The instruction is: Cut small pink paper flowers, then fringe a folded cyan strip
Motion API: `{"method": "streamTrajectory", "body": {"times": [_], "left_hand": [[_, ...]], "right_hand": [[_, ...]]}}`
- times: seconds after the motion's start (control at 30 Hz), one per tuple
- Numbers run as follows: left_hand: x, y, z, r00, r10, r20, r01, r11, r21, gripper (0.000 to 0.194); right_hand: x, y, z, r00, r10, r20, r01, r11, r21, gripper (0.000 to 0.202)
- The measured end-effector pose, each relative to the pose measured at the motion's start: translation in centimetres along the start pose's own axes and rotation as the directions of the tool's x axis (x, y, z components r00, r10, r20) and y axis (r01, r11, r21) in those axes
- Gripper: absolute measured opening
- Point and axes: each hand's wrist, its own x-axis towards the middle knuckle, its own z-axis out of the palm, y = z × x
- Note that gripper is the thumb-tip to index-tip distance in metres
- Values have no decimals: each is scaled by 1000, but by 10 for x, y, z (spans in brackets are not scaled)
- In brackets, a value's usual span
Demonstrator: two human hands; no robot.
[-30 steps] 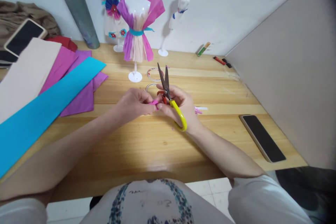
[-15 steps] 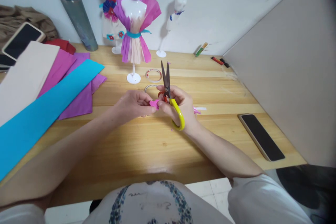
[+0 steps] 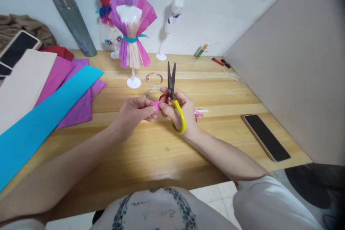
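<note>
A small pink paper piece (image 3: pixel 155 105) is pinched between the fingertips of my left hand (image 3: pixel 136 113). The thumb and finger of my right hand (image 3: pixel 185 113) touch its right edge. Hooked on that right hand are scissors (image 3: pixel 172 90) with one yellow and one red handle, their dark blades parted and pointing away from me. Just beyond the hands lie two rolls of tape (image 3: pixel 154 78), the nearer one partly hidden by the fingers. Pink scraps (image 3: pixel 198 113) and a white strip show beside my right wrist.
A mannequin in a purple and pink paper dress (image 3: pixel 132 39) stands at the back, with more mannequins behind it. Crepe paper sheets (image 3: pixel 54 104) cover the left side near a metal flask (image 3: pixel 70 16). A phone (image 3: pixel 265 137) lies at right; a glue stick (image 3: pixel 201 51) is by the wall.
The whole view has shifted slightly. Both hands still hold the pink piece, which has turned a little between the fingertips. The scissors remain in the right hand.
</note>
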Motion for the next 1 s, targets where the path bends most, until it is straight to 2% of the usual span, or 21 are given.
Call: {"method": "streamTrajectory", "body": {"times": [0.13,0.27,0.4,0.53,0.7,1.0], "left_hand": [[1,8,-3,1000,-7,-6,7,999,52,6],[4,12,-9,1000,-7,-12,8,995,104,7],[8,14,-10,999,-26,19,22,985,172,8],[8,16,-6,995,-80,53,63,961,270,12],[7,14,-4,993,-105,44,82,929,360,17],[12,16,-19,983,-113,143,62,945,320,16]], "right_hand": [[1,1,-4,999,48,1,-48,999,13,39],[3,-1,-9,998,62,12,-62,997,52,43],[3,-5,-10,995,47,89,-46,999,-7,47],[2,-6,-8,983,35,178,-21,997,-79,41],[2,-5,-6,984,72,160,-55,992,-113,36],[3,-5,-5,990,110,83,-106,993,-59,37]]}}
